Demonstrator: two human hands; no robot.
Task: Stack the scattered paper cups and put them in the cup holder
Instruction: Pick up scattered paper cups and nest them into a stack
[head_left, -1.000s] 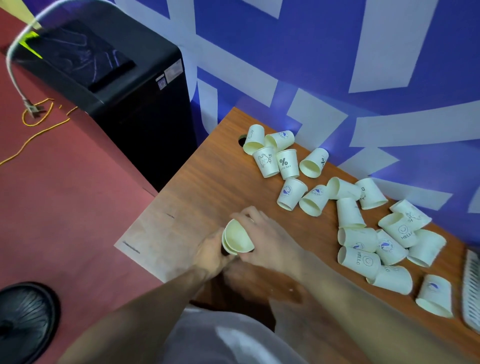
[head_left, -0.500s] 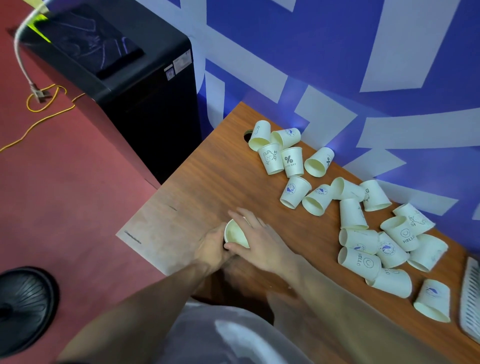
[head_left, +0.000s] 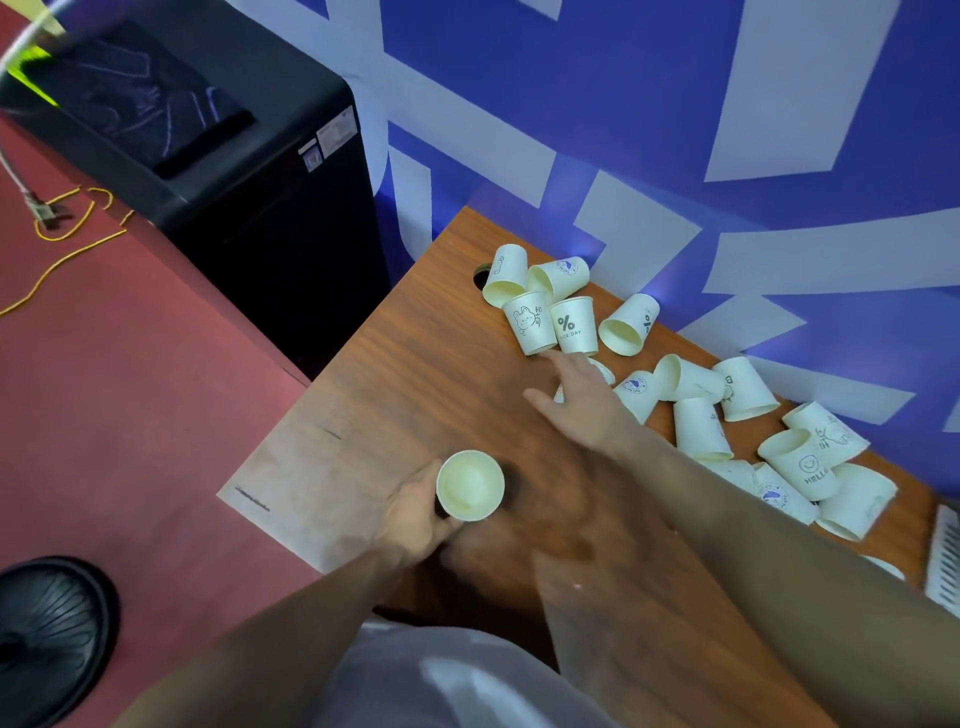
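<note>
In the head view, scattered paper cups (head_left: 698, 428) are lying across the right half of the wooden table (head_left: 431, 364); one (head_left: 573, 325) is showing "%" and "NICE DAY", another (head_left: 804, 463) "HELLO", a third (head_left: 530, 322) "Hi". The left hand (head_left: 415, 512) is gripping a stacked cup (head_left: 470, 485), mouth up, at lower centre. The right hand (head_left: 584, 402), fingers straightened and holding nothing, has left that cup since half a second ago and is now reaching toward the "%" cup.
</note>
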